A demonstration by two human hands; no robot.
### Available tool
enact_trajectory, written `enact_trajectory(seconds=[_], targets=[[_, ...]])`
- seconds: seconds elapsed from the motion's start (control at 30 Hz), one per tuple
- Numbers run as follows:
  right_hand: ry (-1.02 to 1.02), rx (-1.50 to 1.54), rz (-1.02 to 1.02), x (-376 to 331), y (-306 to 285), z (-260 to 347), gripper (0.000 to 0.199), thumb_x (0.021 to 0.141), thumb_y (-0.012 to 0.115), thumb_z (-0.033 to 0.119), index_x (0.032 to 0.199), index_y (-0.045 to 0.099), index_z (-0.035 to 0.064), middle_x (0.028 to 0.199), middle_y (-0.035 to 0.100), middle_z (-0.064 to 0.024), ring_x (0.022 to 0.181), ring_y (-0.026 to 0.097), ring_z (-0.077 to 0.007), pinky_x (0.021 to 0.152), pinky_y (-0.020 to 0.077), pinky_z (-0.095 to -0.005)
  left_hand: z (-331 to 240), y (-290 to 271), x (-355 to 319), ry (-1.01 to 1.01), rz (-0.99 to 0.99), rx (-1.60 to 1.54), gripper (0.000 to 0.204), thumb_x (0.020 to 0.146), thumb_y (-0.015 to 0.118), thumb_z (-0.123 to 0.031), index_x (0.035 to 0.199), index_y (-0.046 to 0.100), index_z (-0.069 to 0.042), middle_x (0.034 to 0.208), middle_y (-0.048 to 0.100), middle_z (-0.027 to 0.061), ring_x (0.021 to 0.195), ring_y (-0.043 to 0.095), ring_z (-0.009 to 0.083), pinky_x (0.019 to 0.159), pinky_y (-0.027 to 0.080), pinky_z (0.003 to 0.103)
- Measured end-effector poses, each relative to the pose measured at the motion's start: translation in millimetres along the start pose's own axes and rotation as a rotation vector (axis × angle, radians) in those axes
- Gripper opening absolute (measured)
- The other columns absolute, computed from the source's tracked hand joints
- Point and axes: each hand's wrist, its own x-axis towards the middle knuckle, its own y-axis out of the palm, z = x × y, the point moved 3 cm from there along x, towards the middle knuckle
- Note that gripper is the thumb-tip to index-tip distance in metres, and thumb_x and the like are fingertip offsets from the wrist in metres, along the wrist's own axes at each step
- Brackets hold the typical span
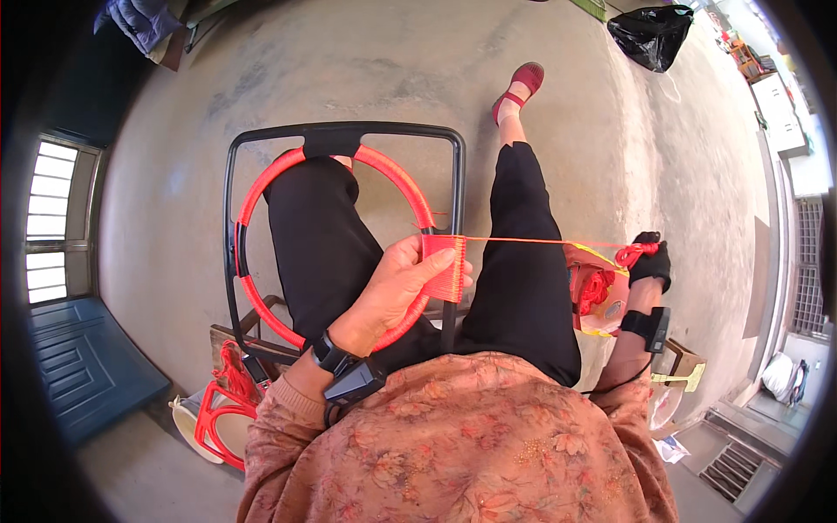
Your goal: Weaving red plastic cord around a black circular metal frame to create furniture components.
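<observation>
A black metal frame (460, 179) with rounded corners lies across my left leg. Inside it sits a ring (254, 187) wrapped in red cord, with black bare sections at its top and left. Between ring and frame, on the right side, a wide band of red cord windings (448, 270) joins the two. My left hand (392, 283) is closed around this band, thumb on top and fingertips showing beyond it. From the band's upper edge a taut red cord (523, 240) runs right to my black-gloved right hand (652, 264), closed on a looped bundle of red cord (634, 254).
A bag with red cord (595, 290) stands beside my right leg. At lower left are a red-wrapped piece (212, 418) and a stool-like wooden edge (228, 342). A black plastic bag (652, 37) lies far right on the concrete floor. A blue door panel (96, 366) is at left.
</observation>
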Motion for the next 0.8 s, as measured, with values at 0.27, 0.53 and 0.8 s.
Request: enact_trajectory(seconds=[0.27, 0.53, 0.8], targets=[[0.05, -1.043, 0.863, -119, 171, -62, 0.038, 0.092, 0.061, 0.014, 0.127, 0.058, -0.0005, 0.125, 0.062, -0.0131, 0.113, 0.061, -0.0225, 0.1, 0.0456, -0.0347, 5, -22, 14, 0.073, -0.207, -0.1, 0.02, 0.101, 0.054, -0.019, 0.11, 0.061, -0.002, 0.099, 0.068, 0.006, 0.086, 0.067, 0.0142, 0.077, 0.055, 0.03], [0.562, -0.863, 0.843, -143, 247, -218, 0.066, 0.085, 0.074, 0.011, 0.142, 0.042, 0.0016, 0.12, 0.064, -0.0112, 0.11, 0.06, -0.0137, 0.095, 0.0497, -0.0315, 16, -32, 15, 0.088, -0.205, 0.312, 0.025, 0.099, 0.056, -0.012, 0.121, 0.059, 0.001, 0.098, 0.067, 0.0022, 0.083, 0.063, 0.0074, 0.076, 0.052, 0.024], [-0.146, -1.107, 0.643, -145, 296, -160, 0.057, 0.08, 0.072, 0.007, 0.132, 0.051, 0.0037, 0.116, 0.063, -0.0131, 0.111, 0.061, -0.026, 0.091, 0.0502, -0.0361, -15, -17, -7, 0.894, -0.605, 0.681, 0.004, 0.092, 0.062, -0.003, 0.092, 0.059, 0.0, 0.09, 0.064, 0.0078, 0.076, 0.06, 0.0163, 0.067, 0.049, 0.028]])
